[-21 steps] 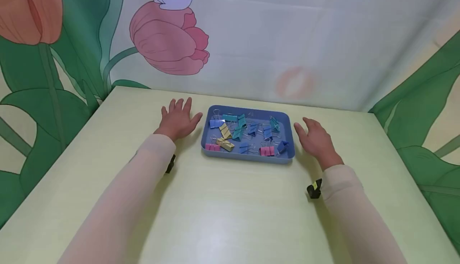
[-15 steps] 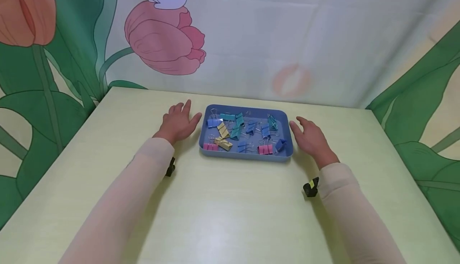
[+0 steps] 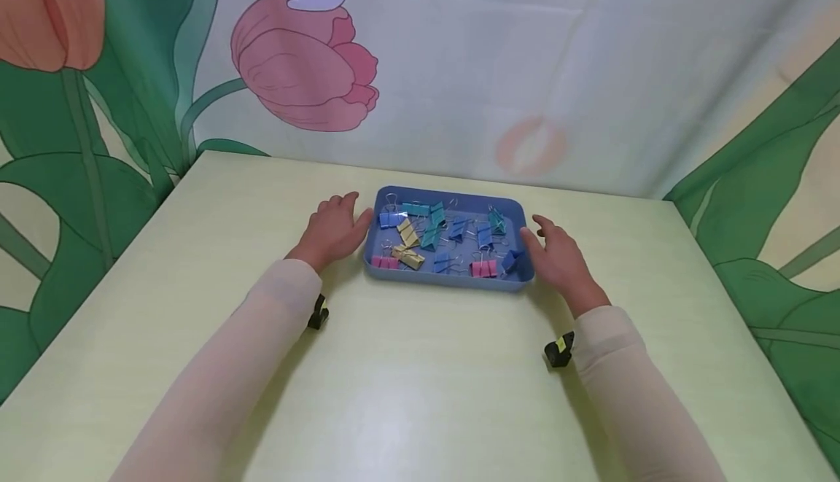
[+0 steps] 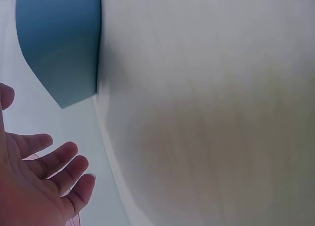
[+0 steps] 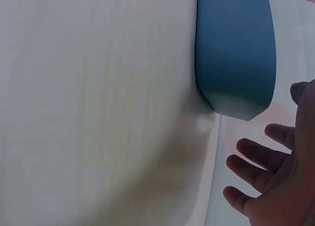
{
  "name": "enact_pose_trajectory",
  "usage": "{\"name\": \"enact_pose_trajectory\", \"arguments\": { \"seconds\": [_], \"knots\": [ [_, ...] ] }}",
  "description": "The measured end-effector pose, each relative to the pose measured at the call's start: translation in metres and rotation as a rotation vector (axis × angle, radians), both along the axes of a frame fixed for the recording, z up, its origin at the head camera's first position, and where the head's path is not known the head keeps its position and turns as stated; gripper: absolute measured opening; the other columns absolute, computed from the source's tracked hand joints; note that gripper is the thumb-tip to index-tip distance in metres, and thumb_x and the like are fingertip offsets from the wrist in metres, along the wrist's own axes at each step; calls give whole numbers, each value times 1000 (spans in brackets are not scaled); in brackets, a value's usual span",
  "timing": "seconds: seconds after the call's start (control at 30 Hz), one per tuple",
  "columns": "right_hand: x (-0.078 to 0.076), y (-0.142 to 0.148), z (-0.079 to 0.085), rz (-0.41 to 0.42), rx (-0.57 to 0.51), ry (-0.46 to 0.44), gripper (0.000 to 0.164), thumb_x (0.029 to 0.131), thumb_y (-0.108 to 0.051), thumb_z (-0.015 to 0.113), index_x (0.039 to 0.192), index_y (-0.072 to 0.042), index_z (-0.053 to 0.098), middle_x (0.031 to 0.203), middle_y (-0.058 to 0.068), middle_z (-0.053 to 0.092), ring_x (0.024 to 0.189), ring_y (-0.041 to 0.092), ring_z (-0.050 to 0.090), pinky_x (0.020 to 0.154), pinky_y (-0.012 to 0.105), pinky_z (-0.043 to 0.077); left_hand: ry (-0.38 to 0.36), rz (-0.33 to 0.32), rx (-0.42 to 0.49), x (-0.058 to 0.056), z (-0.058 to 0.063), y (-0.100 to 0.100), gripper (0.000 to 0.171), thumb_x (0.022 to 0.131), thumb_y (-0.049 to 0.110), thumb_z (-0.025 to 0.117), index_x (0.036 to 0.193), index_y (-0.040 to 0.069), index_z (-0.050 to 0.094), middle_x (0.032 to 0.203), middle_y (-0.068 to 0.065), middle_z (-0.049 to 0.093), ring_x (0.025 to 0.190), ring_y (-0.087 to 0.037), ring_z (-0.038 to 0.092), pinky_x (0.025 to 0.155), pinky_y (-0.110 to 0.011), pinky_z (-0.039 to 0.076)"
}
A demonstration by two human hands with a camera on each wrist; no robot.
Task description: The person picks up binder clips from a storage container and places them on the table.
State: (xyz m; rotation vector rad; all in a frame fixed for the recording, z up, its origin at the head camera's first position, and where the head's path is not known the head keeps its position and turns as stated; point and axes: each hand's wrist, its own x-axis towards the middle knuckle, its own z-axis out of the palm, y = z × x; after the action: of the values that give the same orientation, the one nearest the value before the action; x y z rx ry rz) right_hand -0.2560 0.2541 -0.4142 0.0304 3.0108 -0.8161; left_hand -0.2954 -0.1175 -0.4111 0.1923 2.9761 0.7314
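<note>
"Now, from the near side: pale tabletop [image 3: 420,372], two light sleeves [image 3: 219,372] stretched forward, and just beyond, right hand [image 3: 558,256] at the right end of a blue tray [image 3: 453,281]!"

"Gripping?"

"Not at all! Fingers loose, slightly bent, thumb right by the rim. Touching? Impossible to tell. Same story opposite: left hand [image 3: 331,228] relaxed, holding nothing, thumb close by the left end."

"And the tray itself?"

"Flat on the far half of the tabletop, between both hands. Smooth and stiff by the look, probably plastic. Likely light, maybe a touch slippery, hardly fragile."

"Best hold?"

"Both short end walls, surely, with even inward pressure! Loose-looking load inside: pink clips [image 3: 484,269] along the near side, yellow clips [image 3: 408,257] to the left, blue clips [image 3: 484,235] scattered, teal clips [image 3: 416,209] mostly farther back. Likely to slide with any tilt, so best kept level."

"And farthest?"

"Hanging cloth [image 3: 446,81], printed with a pink tulip [image 3: 295,74]!"
</note>
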Motion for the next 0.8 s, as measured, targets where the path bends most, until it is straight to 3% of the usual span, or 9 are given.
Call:
{"name": "enact_pose_trajectory", "arguments": {
  "seconds": [0.23, 0.43, 0.57, 0.8],
  "knots": [
    [4, -1, -2, -1, -27, -7, 67, 101, -51, 32, 152, -9, 24, 147, 24, 41, 133, 41, 43, 108, 54, 35, -14, -7, 71, 3, -1, 5, 64, 100, 43, 35, 147, 0, 31, 147, -23, 40, 136, -39, 39, 113, -51, 31],
    [5, -3, 0, 6, -21, 7, 59, 102, -34, 39, 151, -4, 25, 144, 25, 43, 130, 41, 45, 107, 54, 37, -49, -11, 147, 1, 0, 8, 58, 97, 34, 42, 143, -1, 32, 124, -19, 57, 107, -31, 57, 99, -47, 45],
    [5, -6, 2, 5, -27, 6, 56, 99, -24, 40, 149, -1, 28, 142, 25, 46, 128, 41, 47, 105, 53, 39, -106, -5, 174, 1, 0, 12, 58, 96, 33, 44, 142, 1, 31, 113, -17, 61, 95, -28, 58, 91, -43, 49],
    [6, -12, 1, -20, -66, -69, 54, 99, -22, 38, 150, -4, 30, 142, 21, 47, 125, 37, 51, 103, 50, 43, -174, 4, 182, 4, -4, 14, 58, 96, 33, 47, 143, 2, 31, 106, -15, 61, 87, -25, 56, 82, -38, 49]
  ]
}}
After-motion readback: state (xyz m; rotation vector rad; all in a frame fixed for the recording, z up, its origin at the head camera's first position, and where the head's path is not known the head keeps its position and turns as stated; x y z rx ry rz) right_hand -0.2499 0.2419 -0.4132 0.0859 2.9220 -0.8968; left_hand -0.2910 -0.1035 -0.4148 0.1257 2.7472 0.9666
